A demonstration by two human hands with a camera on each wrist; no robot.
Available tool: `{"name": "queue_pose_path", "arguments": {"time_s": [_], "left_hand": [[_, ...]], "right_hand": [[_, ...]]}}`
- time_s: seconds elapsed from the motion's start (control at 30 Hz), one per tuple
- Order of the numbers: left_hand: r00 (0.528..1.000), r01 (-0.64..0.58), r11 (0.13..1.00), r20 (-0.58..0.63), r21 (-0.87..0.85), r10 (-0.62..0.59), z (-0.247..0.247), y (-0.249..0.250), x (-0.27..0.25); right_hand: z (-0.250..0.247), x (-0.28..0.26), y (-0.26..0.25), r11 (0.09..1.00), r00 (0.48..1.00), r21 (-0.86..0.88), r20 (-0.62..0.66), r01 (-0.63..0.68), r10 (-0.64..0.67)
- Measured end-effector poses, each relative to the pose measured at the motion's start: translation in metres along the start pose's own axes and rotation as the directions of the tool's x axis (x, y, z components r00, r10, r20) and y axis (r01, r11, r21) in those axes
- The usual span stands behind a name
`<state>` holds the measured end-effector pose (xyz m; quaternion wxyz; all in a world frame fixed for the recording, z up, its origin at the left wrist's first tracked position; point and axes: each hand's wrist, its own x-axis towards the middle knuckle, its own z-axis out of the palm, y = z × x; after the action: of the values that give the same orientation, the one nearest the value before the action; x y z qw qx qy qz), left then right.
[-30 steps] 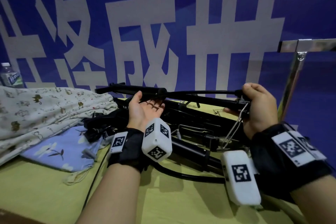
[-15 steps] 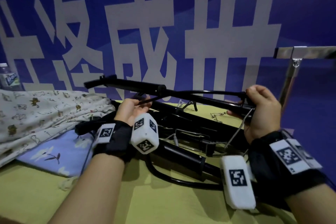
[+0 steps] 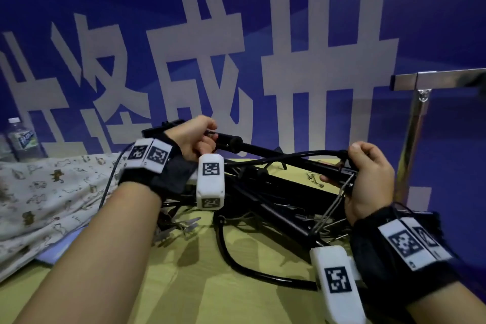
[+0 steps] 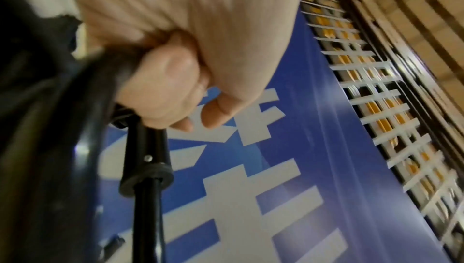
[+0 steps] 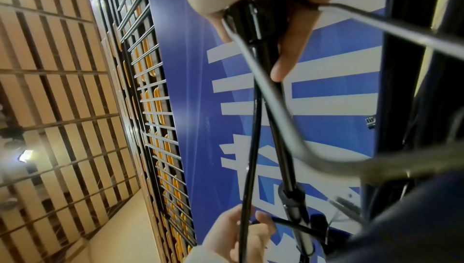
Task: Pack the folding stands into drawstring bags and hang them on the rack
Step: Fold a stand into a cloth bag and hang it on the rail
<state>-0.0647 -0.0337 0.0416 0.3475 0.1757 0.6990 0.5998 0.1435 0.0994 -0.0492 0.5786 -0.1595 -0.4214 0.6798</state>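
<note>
A black folding stand (image 3: 276, 156) is held level above the yellow table (image 3: 236, 284). My left hand (image 3: 196, 139) grips its thick left end, with fingers curled round the tube (image 4: 145, 160). My right hand (image 3: 368, 181) grips the right end, where a thin black rod (image 5: 251, 128) and a grey wire piece (image 5: 276, 120) meet the tube. More black folded stands (image 3: 276, 202) lie in a pile on the table under the held one. Patterned cloth bags (image 3: 47, 197) lie at the left. A chrome rack (image 3: 420, 102) stands at the right.
A water bottle (image 3: 22, 139) stands at the far left behind the cloth. A blue banner (image 3: 236, 34) with large white characters forms the backdrop. Small metal clips (image 3: 314, 179) lie on the table beyond the pile. A black cable (image 3: 236, 255) loops over the table front.
My left hand has turned over from palm-up under the stand to gripping its left end from above. The stand's left end has risen. My right hand keeps its grip.
</note>
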Motion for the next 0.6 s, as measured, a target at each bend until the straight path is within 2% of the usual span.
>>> {"name": "queue_pose_path", "arguments": {"time_s": [0.1, 0.17, 0.2, 0.27, 0.37, 0.43, 0.5, 0.6], "left_hand": [[0.978, -0.052, 0.958, -0.178, 0.282, 0.105, 0.003, 0.005, -0.001], [0.94, -0.139, 0.931, -0.249, 0.338, 0.231, 0.001, 0.006, -0.002], [0.921, -0.197, 0.938, -0.274, 0.286, 0.277, -0.002, 0.008, -0.003], [0.896, -0.323, 0.944, -0.301, 0.061, 0.326, -0.009, 0.012, -0.006], [0.894, -0.433, 0.872, -0.234, -0.227, 0.382, -0.018, 0.021, -0.021], [0.884, -0.466, 0.818, -0.218, -0.338, 0.413, -0.021, 0.025, -0.025], [0.891, -0.454, 0.791, -0.227, -0.41, 0.393, -0.02, 0.025, -0.023], [0.884, -0.464, 0.738, -0.312, -0.49, 0.349, -0.013, 0.007, -0.011]], "right_hand": [[0.001, -0.002, 0.001, 1.0, 1.0, 0.001, 0.0, -0.009, 0.009], [0.001, -0.002, 0.002, 1.0, 1.0, 0.006, -0.012, -0.013, 0.013], [0.0, -0.002, 0.002, 1.0, 1.0, 0.007, -0.02, -0.016, 0.016], [0.0, -0.002, 0.002, 1.0, 0.999, 0.014, -0.038, -0.023, 0.024], [0.0, -0.003, 0.0, 0.999, 0.997, 0.042, -0.068, -0.032, 0.035], [0.001, -0.003, 0.0, 0.998, 0.996, 0.057, -0.079, -0.033, 0.038], [0.001, -0.003, 0.0, 0.996, 0.995, 0.079, -0.089, -0.044, 0.051], [0.0, -0.002, -0.002, 0.99, 0.992, 0.125, -0.096, -0.069, 0.082]]}}
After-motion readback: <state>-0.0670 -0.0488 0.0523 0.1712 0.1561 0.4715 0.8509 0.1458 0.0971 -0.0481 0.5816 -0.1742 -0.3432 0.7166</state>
